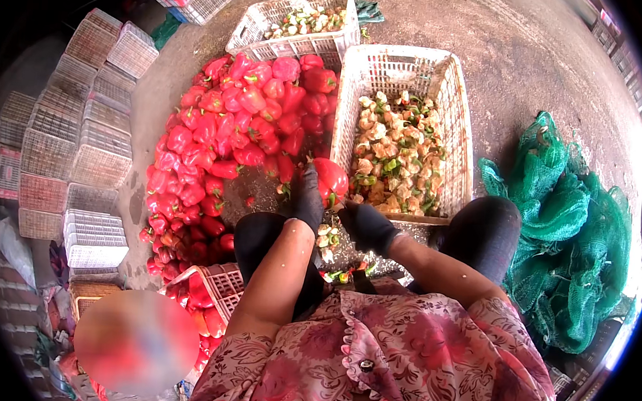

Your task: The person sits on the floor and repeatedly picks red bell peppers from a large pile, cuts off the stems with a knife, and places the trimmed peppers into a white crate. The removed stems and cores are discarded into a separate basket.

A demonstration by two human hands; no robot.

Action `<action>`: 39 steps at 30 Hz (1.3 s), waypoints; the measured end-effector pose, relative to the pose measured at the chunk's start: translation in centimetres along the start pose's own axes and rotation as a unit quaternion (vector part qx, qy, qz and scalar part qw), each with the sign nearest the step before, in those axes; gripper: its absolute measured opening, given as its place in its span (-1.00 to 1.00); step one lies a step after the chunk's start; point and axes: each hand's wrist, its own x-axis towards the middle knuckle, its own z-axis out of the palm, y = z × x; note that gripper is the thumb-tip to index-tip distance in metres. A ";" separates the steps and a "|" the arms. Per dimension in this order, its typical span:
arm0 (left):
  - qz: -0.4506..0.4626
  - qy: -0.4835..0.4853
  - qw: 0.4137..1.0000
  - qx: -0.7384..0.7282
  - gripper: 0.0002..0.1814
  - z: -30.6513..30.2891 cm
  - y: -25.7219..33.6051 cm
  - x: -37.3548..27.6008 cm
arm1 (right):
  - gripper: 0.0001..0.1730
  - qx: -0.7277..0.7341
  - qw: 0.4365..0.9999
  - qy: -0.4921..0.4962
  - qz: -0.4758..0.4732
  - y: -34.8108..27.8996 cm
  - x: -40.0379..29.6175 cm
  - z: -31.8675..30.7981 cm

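Observation:
My left hand (309,198), in a dark glove, holds a red bell pepper (330,178) over the gap between my knees. Close beside it, my gloved right hand (368,228) is closed around a thin tool, mostly hidden in the fist, whose tip meets the stem end of the pepper. Just beyond the right hand stands a white plastic crate (460,137) with many cut-out pepper cores (398,150) in it. A large heap of red bell peppers (232,118) spreads over the floor at the left. A few cores (327,236) lie on the ground below my hands.
Another white crate (302,49) with cores stands behind the heap. A crate of red peppers (222,285) sits by my left leg. Stacked plastic crates (55,134) line the left side. Green mesh netting (567,232) lies at the right. A blurred patch covers the lower left.

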 end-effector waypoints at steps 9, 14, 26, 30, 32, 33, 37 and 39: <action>0.025 -0.039 0.997 -0.061 -0.60 1.2 2.1 -2.3 | -0.47 0.059 0.983 0.160 -0.064 -1.6 2.9 -1.5; -0.001 -0.038 0.998 -0.052 -0.65 1.6 3.2 -3.1 | -0.48 0.030 0.996 0.030 -0.082 -0.3 6.8 -0.2; 0.033 -0.004 0.999 0.035 -0.68 -2.0 -1.0 0.3 | -0.55 0.299 0.950 -0.028 0.086 4.8 9.5 0.7; -0.050 0.020 0.994 -0.094 -0.75 -2.9 -2.7 1.5 | -0.42 0.338 0.931 -0.017 0.134 3.8 9.5 0.4; -0.008 -0.015 0.999 -0.039 -0.68 -5.2 -5.0 3.3 | -0.42 0.335 0.939 -0.007 0.082 4.3 10.0 1.1; -0.003 -0.046 0.998 -0.034 -0.66 -4.6 -4.2 3.4 | -0.42 0.334 0.941 0.004 0.058 4.2 10.0 1.1; -0.072 -0.125 0.985 -0.097 -0.61 -2.5 0.7 1.4 | -0.45 0.391 0.907 0.041 0.148 0.4 8.9 -0.1; -0.025 -0.102 0.994 0.031 -0.61 -2.5 3.0 -0.2 | -0.48 0.370 0.920 0.075 0.108 -0.5 8.4 0.0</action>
